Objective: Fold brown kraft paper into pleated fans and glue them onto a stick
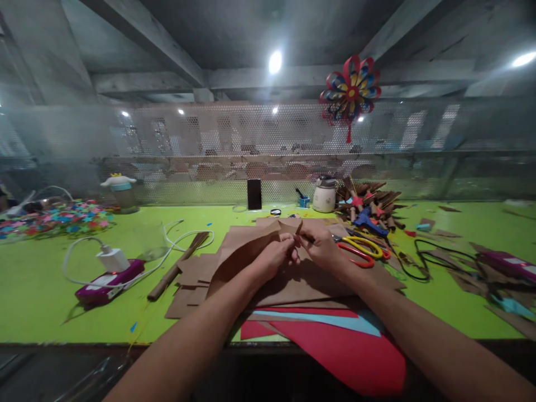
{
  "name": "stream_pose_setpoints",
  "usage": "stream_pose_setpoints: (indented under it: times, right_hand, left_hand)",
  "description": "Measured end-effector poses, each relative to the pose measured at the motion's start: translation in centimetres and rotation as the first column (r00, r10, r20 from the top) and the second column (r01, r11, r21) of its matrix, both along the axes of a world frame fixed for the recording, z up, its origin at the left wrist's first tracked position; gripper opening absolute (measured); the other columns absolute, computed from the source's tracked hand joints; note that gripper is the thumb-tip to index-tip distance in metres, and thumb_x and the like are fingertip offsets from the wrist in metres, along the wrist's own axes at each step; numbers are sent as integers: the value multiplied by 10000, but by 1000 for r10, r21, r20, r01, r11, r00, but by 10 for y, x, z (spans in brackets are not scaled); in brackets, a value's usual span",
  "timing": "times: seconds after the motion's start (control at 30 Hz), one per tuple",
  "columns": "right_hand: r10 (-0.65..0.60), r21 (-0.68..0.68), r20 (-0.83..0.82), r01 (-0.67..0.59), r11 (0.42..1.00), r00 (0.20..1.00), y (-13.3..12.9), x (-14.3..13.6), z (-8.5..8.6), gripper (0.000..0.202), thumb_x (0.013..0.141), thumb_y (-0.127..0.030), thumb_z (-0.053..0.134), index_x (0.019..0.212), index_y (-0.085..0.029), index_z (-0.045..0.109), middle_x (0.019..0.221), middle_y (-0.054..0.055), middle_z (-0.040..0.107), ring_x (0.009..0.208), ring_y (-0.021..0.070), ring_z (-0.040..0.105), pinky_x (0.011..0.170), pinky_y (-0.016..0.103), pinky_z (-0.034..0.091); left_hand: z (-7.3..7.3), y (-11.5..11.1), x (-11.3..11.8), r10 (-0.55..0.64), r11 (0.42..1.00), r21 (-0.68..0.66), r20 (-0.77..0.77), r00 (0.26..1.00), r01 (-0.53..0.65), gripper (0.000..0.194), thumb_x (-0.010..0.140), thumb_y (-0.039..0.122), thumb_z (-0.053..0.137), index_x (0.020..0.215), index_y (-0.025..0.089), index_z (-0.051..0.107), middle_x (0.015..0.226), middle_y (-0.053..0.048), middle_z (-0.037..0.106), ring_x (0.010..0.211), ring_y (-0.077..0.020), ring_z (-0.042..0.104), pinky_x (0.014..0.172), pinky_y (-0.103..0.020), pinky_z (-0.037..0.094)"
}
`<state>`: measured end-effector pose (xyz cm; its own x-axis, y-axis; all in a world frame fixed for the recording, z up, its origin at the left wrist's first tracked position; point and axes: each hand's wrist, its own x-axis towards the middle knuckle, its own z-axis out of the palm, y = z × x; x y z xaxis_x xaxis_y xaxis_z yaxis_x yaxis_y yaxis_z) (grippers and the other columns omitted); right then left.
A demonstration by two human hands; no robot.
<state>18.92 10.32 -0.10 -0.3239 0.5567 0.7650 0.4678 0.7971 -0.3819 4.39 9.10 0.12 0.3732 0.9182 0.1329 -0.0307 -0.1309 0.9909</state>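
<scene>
My left hand (274, 255) is closed in a pinch at the top corner of a brown kraft paper sheet (240, 257), which bends upward in a curve. Close against it, my right hand (321, 244) pinches the same paper, whose narrow tip stands up between the fingers. Just what the fingertips press is partly hidden. Beneath both hands lies a stack of brown paper (318, 287). Red paper (360, 354) and light blue paper (335, 319) stick out below it, over the table's front edge. Right beside my right hand are scissors (362, 247) with yellow and red handles.
Behind the scissors lie a blue glue gun (368, 222) and a heap of rolled brown paper pieces (377, 201). Purple power strips (111, 283) with cords flank the work. A rolled paper tube (176, 271), phone (254, 194), white jar (324, 196) and colourful stars (62, 218) stand around.
</scene>
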Motion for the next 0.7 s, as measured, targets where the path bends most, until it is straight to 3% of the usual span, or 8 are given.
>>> stream_pose_setpoints:
  times: [0.23, 0.37, 0.63, 0.7]
  right_hand:
    - [-89, 170, 187, 57, 984, 978, -8, -6, -4, 216, 869, -170, 418, 682, -173, 525, 699, 38, 527, 649, 139, 478, 606, 244, 355]
    - [-138, 237, 224, 83, 968, 965, -5, -8, -5, 221, 881, -179, 420, 704, -171, 553, 698, 34, 522, 638, 135, 472, 585, 240, 341]
    - [-43, 103, 79, 34, 994, 996, -8, -10, 4, 114, 866, -253, 467, 866, -204, 570, 779, 45, 564, 670, 156, 514, 623, 274, 385]
    - [-30, 87, 69, 23, 996, 997, -9, -10, 4, 100, 856, -232, 467, 831, -209, 561, 762, 44, 565, 673, 162, 515, 624, 279, 386]
  left_hand:
    - [-7, 1, -1, 41, 998, 40, -12, 999, -40, 93, 695, 222, 419, 626, 170, 455, 447, 32, 480, 409, -89, 456, 436, -200, 300]
    - [-9, 2, -4, 85, 996, 21, -5, 996, -85, 153, 699, 257, 451, 574, 171, 437, 408, 39, 438, 390, -86, 431, 422, -200, 279]
    - [3, 0, -9, 65, 998, -10, 64, 996, -64, 222, 713, 320, 529, 578, 168, 440, 421, 45, 432, 395, -74, 411, 421, -189, 250]
    - [3, 0, -11, 36, 999, -15, 90, 995, -34, 207, 717, 306, 520, 579, 164, 456, 423, 42, 428, 397, -77, 416, 415, -192, 234]
